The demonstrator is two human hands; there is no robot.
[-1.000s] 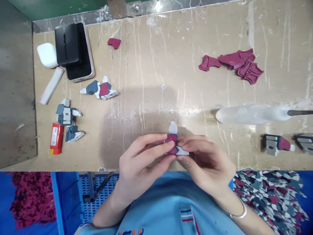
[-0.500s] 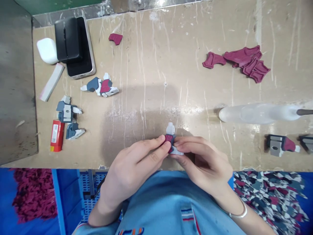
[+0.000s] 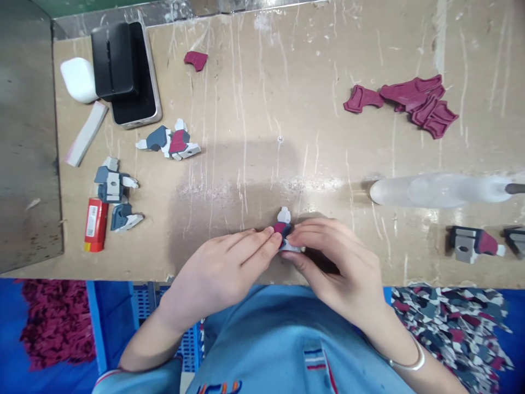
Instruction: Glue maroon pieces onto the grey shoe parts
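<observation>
Between both hands, near the table's front edge, is a small plastic toy part [image 3: 284,216] in white, dark blue and maroon, its white end pointing away from me. My left hand [image 3: 229,262] presses its fingertips on the maroon piece from the left. Closed on the white lower end from the right is my right hand [image 3: 336,262], thumb below and fingers above. The fingers hide much of the part. Similar toy pieces lie at the left, one with a maroon panel [image 3: 178,141] and one in grey and blue [image 3: 112,183].
Loose maroon pieces [image 3: 414,98] lie at the back right, near a translucent bottle [image 3: 438,190] on its side. A phone [image 3: 143,112] sits under a black box [image 3: 114,61] at back left. Below the table are bins with maroon pieces [image 3: 57,328] and mixed parts [image 3: 459,334].
My left fingers have shifted over the maroon piece and cover more of it. The left forearm has swung outward. The right hand keeps its hold, and the view has shifted slightly.
</observation>
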